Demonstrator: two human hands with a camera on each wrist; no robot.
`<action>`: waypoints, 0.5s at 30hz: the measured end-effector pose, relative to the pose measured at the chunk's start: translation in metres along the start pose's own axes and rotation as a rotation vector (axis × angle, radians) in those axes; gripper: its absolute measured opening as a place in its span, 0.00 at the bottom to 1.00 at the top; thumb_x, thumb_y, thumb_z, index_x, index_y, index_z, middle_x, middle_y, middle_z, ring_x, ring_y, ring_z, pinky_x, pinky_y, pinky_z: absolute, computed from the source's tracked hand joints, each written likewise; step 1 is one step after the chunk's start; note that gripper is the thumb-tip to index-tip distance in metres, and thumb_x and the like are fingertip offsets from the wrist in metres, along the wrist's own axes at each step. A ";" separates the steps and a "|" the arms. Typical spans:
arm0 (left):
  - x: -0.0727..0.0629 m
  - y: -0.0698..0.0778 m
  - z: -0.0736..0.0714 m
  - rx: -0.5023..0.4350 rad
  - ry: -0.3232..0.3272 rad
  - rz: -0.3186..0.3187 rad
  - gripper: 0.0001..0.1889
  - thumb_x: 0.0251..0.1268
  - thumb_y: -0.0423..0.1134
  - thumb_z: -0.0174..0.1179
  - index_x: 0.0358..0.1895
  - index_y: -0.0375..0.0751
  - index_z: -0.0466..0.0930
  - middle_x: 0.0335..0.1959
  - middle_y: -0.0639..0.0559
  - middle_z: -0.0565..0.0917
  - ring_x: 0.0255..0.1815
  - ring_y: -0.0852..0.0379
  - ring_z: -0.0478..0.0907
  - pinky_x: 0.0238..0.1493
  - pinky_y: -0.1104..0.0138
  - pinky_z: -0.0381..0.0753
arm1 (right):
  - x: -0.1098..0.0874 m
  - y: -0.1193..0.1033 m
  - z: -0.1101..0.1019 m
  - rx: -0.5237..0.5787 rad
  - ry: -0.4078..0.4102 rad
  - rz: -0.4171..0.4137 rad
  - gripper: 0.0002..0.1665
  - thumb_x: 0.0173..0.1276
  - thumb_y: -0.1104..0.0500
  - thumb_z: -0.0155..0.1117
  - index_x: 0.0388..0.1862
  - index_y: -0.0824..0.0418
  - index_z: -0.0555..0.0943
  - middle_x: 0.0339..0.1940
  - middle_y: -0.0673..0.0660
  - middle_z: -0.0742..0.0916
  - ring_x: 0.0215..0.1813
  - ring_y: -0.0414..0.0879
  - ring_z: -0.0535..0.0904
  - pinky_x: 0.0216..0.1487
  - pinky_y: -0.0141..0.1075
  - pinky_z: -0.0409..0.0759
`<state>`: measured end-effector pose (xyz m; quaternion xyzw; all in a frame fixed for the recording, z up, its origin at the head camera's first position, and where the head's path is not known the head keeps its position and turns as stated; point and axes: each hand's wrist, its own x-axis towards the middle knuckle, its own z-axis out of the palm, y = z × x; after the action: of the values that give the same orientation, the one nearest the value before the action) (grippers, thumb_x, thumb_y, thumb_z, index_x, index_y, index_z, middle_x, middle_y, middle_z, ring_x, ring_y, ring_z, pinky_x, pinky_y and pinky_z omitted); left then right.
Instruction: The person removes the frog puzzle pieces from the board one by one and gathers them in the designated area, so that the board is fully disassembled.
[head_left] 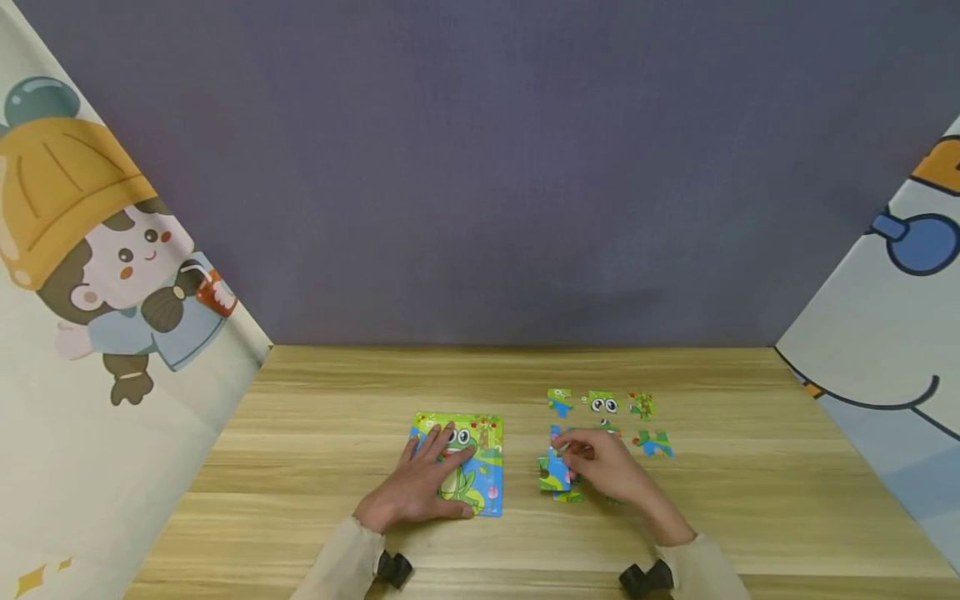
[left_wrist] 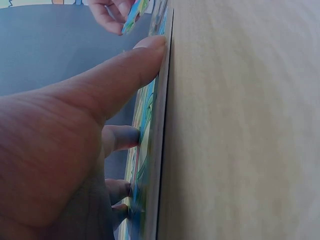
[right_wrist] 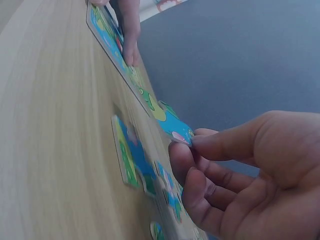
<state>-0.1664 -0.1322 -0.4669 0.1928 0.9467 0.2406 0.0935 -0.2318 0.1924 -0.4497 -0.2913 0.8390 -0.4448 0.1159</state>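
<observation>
A frog picture puzzle board (head_left: 491, 471) lies on the table, left of the loose pieces. My left hand (head_left: 420, 487) rests on it with fingers spread, covering part of the frog; in the left wrist view the thumb (left_wrist: 145, 55) lies along the board's near edge. Between thumb and fingertips, my right hand (head_left: 609, 464) pinches a blue and yellow-green puzzle piece (right_wrist: 170, 122) with a pink flower at its corner. That piece is held tilted above other pieces (right_wrist: 131, 155) lying on the table. Several pieces are partly hidden under the right hand.
Behind the right hand lie more loose pieces: a blue-green one (head_left: 559, 403), one with frog eyes (head_left: 603, 403), one with a tree (head_left: 642, 405) and a green-blue one (head_left: 655, 443). A grey wall panel (head_left: 525, 208) closes off the wooden table (head_left: 315, 433) at the back.
</observation>
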 end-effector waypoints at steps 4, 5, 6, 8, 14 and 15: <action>-0.001 -0.001 0.000 -0.003 0.005 0.002 0.47 0.56 0.63 0.68 0.76 0.47 0.63 0.82 0.32 0.49 0.83 0.31 0.44 0.78 0.33 0.41 | -0.005 0.005 -0.006 0.011 0.014 0.015 0.13 0.73 0.65 0.60 0.53 0.66 0.83 0.45 0.64 0.88 0.35 0.35 0.83 0.37 0.31 0.84; -0.001 -0.001 0.001 -0.001 0.004 0.003 0.46 0.56 0.63 0.68 0.76 0.47 0.63 0.82 0.32 0.49 0.83 0.31 0.44 0.79 0.33 0.41 | -0.007 0.006 -0.008 0.017 0.013 0.022 0.13 0.73 0.64 0.60 0.53 0.66 0.83 0.45 0.64 0.88 0.34 0.35 0.83 0.36 0.31 0.84; -0.001 -0.001 0.001 -0.004 0.004 0.004 0.46 0.56 0.63 0.68 0.76 0.47 0.63 0.82 0.32 0.49 0.83 0.30 0.44 0.78 0.33 0.41 | -0.008 0.008 -0.010 0.026 0.011 0.029 0.13 0.73 0.64 0.60 0.54 0.67 0.82 0.45 0.64 0.88 0.34 0.35 0.83 0.36 0.31 0.85; 0.000 -0.001 0.001 0.000 0.002 0.005 0.46 0.57 0.63 0.67 0.77 0.48 0.63 0.82 0.32 0.49 0.83 0.31 0.44 0.78 0.33 0.42 | -0.012 0.010 -0.014 0.040 0.002 0.027 0.15 0.74 0.64 0.59 0.55 0.69 0.81 0.45 0.66 0.87 0.34 0.35 0.83 0.36 0.31 0.85; 0.000 0.000 0.000 0.001 -0.006 0.001 0.46 0.58 0.64 0.67 0.77 0.48 0.62 0.82 0.33 0.49 0.83 0.31 0.44 0.78 0.33 0.41 | -0.022 0.014 -0.029 0.042 0.015 0.040 0.17 0.74 0.65 0.58 0.57 0.74 0.79 0.46 0.68 0.87 0.33 0.36 0.82 0.34 0.32 0.85; 0.000 0.000 0.000 0.003 -0.007 -0.001 0.46 0.58 0.63 0.67 0.77 0.48 0.62 0.82 0.33 0.49 0.83 0.31 0.44 0.78 0.33 0.41 | -0.024 0.015 -0.031 0.035 0.022 0.041 0.17 0.74 0.66 0.58 0.57 0.74 0.79 0.45 0.68 0.87 0.32 0.36 0.82 0.34 0.32 0.85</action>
<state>-0.1666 -0.1324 -0.4671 0.1935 0.9467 0.2387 0.0964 -0.2326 0.2344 -0.4458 -0.2669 0.8381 -0.4601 0.1208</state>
